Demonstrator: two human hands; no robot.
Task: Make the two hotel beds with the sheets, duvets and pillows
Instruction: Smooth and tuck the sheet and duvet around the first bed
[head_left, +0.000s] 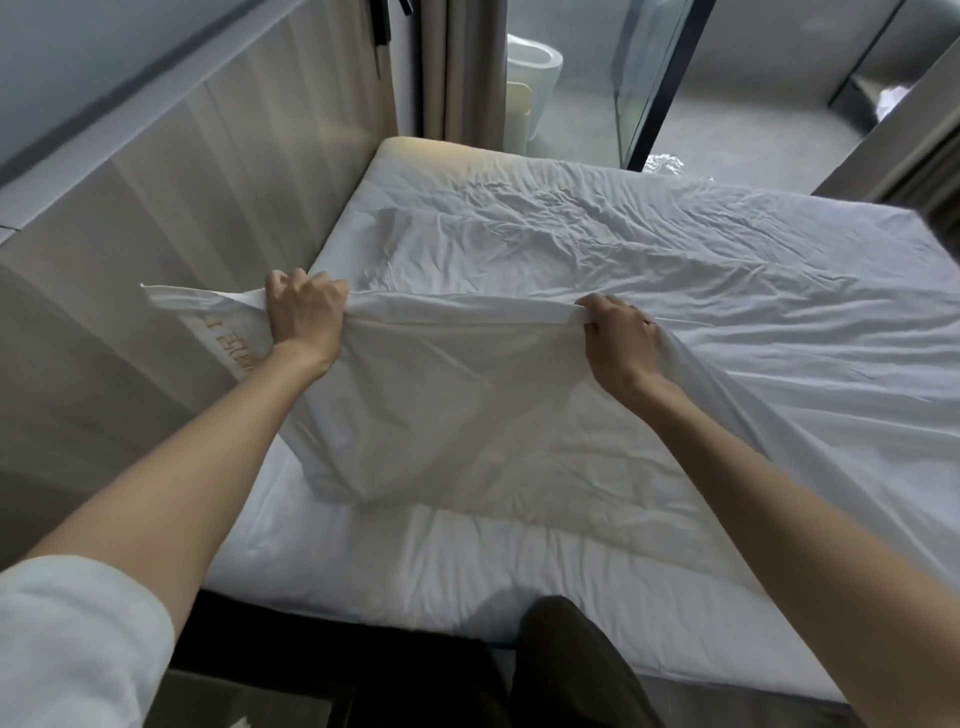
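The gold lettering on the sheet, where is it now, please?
The gold lettering is left of centre in the head view, on the lifted sheet corner just outside the left hand, before the wood wall panel.

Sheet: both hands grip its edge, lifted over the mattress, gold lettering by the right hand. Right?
Not quite: the head view shows the gold lettering by the left hand, not the right hand. Both do grip the sheet by its edge, lifted over the mattress.

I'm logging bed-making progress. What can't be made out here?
Head view:
- Second bed: outside the frame.
- Gold lettering on the sheet: creased, partly behind the left hand, unreadable.
- Mattress's near right corner: covered by the right forearm and frame edge.
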